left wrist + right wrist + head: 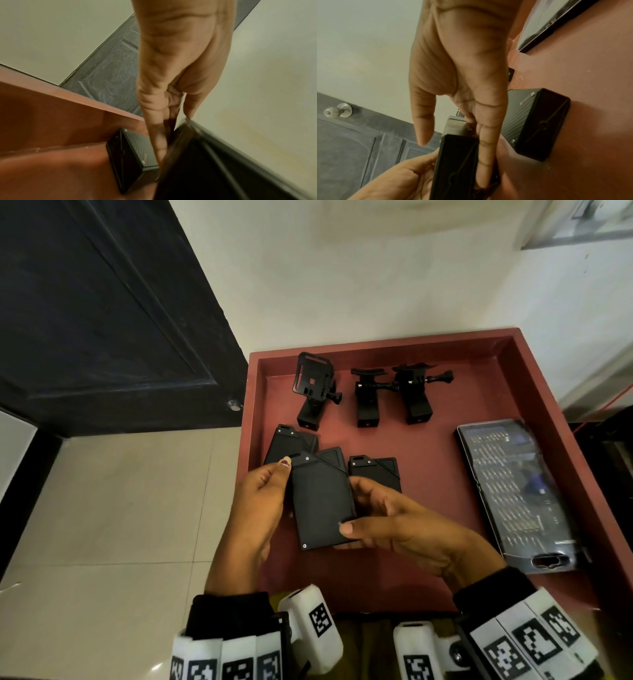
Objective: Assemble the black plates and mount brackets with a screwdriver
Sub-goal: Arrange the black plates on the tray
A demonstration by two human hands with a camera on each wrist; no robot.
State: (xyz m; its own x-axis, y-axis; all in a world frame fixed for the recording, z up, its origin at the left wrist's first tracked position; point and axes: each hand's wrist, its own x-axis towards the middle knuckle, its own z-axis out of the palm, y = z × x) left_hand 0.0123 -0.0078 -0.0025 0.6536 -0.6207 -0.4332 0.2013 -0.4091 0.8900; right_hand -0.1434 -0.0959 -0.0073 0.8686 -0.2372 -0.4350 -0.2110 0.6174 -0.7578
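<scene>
I hold one black plate (pixel 322 501) above the red tray (pixel 376 344) with both hands. My left hand (pixel 270 491) grips its left edge, thumb at the top corner. My right hand (pixel 366 508) grips the right edge, thumb on the lower right corner. In the right wrist view, fingers of my right hand (pixel 481 148) lie along the held plate (pixel 455 162). The left wrist view shows my left hand (pixel 164 121) pinching the blurred plate (pixel 214 169). Two more plates lie on the tray, one left (pixel 291 443), one right (pixel 376 470). Three black mount brackets (pixel 313 388) (pixel 368 397) (pixel 416 392) stand behind.
A clear-lidded screwdriver bit case (pixel 517 491) lies along the tray's right side. The tray has raised walls all round. A dark door (pixel 102 320) with a metal stopper (pixel 337 110) and tiled floor (pixel 120 508) are to the left.
</scene>
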